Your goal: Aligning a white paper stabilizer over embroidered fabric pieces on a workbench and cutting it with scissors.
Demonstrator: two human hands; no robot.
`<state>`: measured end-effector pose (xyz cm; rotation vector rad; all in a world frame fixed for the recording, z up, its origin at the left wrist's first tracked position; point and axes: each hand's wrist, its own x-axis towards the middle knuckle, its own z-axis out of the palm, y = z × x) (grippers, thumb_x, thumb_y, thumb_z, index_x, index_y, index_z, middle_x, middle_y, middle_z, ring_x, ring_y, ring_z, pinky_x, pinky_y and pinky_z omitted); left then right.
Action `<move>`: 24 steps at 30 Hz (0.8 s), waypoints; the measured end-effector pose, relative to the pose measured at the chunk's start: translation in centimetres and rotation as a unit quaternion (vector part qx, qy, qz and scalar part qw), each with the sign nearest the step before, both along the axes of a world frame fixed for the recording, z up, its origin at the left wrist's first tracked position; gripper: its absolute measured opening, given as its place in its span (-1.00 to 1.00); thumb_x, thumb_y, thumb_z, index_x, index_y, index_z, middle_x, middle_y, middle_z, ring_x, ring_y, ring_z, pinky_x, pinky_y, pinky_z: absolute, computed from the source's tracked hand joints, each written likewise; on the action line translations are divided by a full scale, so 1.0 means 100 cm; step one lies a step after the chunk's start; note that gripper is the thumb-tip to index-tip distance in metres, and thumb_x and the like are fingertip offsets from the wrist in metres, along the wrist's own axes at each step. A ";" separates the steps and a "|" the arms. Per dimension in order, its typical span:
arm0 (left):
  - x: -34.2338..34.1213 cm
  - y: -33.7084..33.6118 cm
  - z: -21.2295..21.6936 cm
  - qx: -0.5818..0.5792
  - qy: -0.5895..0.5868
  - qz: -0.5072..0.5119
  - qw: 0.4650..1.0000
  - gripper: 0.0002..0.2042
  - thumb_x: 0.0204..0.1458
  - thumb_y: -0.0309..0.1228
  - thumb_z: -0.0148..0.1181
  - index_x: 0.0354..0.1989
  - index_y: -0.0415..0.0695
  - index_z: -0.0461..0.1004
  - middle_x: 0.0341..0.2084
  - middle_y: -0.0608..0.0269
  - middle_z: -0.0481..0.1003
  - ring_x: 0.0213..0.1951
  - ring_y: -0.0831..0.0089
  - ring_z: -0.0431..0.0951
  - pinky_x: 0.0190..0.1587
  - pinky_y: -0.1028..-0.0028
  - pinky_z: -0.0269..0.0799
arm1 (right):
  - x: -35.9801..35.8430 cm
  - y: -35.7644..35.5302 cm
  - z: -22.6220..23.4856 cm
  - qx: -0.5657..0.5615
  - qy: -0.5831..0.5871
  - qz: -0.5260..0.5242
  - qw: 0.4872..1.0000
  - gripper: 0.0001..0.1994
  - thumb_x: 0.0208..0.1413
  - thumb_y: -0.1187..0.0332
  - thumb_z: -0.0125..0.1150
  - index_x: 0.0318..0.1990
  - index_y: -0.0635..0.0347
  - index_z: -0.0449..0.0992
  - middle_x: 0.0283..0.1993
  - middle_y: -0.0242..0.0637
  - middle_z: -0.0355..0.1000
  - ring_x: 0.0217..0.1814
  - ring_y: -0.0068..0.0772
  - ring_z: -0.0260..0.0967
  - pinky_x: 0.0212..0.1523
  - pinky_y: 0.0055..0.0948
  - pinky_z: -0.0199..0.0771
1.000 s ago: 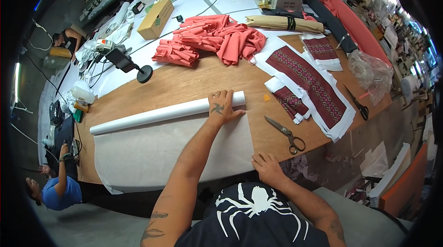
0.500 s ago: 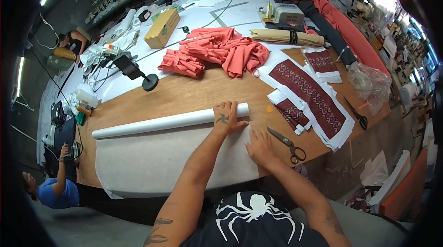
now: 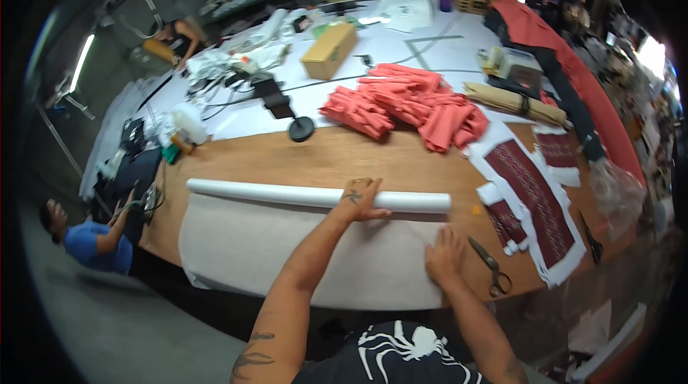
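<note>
A long white roll (image 3: 301, 195) lies across the wooden tabletop, and a pale sheet (image 3: 287, 248) spreads from it toward me. My left hand (image 3: 364, 200) rests over the roll, right of its middle, fingers laid across the top and thumb stretched out on the near side. Flat on the sheet's right edge, below the roll's right end, lies my right hand (image 3: 445, 251) with its fingers extended. Dark scissors (image 3: 491, 268) lie just to the right of that hand. Neither palm shows what is beneath it.
Coral fabric (image 3: 408, 104) is heaped beyond the roll. Maroon patterned pieces with white borders (image 3: 534, 201) lie to the right, with other scissors (image 3: 592, 238) beside them. A black stand (image 3: 301, 128) and a cardboard box (image 3: 330, 52) sit farther back. A person in blue (image 3: 100, 244) is at left.
My view has turned left, so the table appears shifted right. My left hand has slid left along the roll, away from its right end. The right hand stays by the sheet's right edge.
</note>
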<state>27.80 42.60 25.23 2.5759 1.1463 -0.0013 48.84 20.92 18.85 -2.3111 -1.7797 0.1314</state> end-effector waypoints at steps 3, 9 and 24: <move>-0.124 0.029 -0.014 0.087 0.024 0.058 0.994 -0.03 -0.32 0.26 0.38 0.22 -0.20 0.32 0.02 -0.09 0.43 0.15 0.02 0.38 0.26 0.13 0.18 | -0.003 0.003 0.010 -0.017 0.026 0.009 0.999 -0.37 0.19 0.13 0.08 0.29 0.43 0.23 0.37 0.02 0.12 0.43 0.09 -0.04 0.42 0.05 -0.12; -0.205 0.034 -0.013 0.105 0.074 0.111 0.985 -0.40 -0.29 0.04 0.47 -0.17 -0.14 0.50 -0.14 -0.01 0.51 0.02 0.06 0.47 0.14 0.22 0.32 | -0.004 0.001 0.023 -0.023 0.001 0.024 0.999 -0.41 0.20 0.18 0.05 0.28 0.44 0.24 0.37 0.07 0.11 0.44 0.14 -0.05 0.41 0.05 -0.09; -0.240 -0.081 0.004 0.088 0.026 0.099 0.991 -0.34 -0.34 0.07 0.49 -0.12 -0.14 0.52 -0.14 -0.02 0.53 -0.02 0.02 0.49 0.03 0.13 0.41 | 0.007 -0.048 0.015 0.028 0.000 0.113 0.993 -0.49 0.08 0.17 0.20 0.10 0.37 0.39 0.24 0.15 0.21 0.36 0.20 0.05 0.32 0.07 0.07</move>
